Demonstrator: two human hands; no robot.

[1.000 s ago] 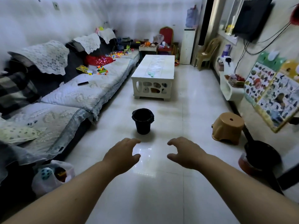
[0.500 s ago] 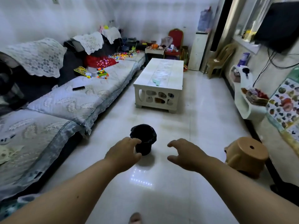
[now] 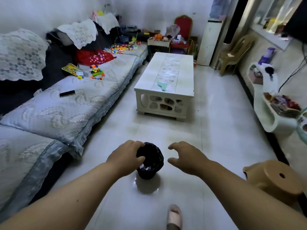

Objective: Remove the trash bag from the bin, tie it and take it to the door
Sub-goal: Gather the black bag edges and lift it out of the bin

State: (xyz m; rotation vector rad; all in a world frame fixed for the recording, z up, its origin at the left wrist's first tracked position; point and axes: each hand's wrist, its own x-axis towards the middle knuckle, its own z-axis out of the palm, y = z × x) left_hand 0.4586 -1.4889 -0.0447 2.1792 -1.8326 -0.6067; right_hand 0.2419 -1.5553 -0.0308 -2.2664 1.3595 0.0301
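Note:
A small black bin (image 3: pixel 147 174) stands on the white tiled floor in front of me, lined with a black trash bag (image 3: pixel 157 156) folded over its rim; some white scraps show inside. My left hand (image 3: pixel 126 157) hovers over the bin's left rim with fingers curled apart, hiding that side; whether it touches the bag I cannot tell. My right hand (image 3: pixel 186 157) is open in the air just right of the bin, holding nothing.
A long sofa (image 3: pixel 54 110) with toys runs along the left. A white coffee table (image 3: pixel 166 87) stands beyond the bin. A tan plastic stool (image 3: pixel 275 178) is close on the right, a white shelf unit (image 3: pixel 269 117) along the right wall. My slippered foot (image 3: pixel 174 216) is below.
I have walked closer to the bin. It now lies between my hands, and my left hand has come over its rim. Both hands stay open.

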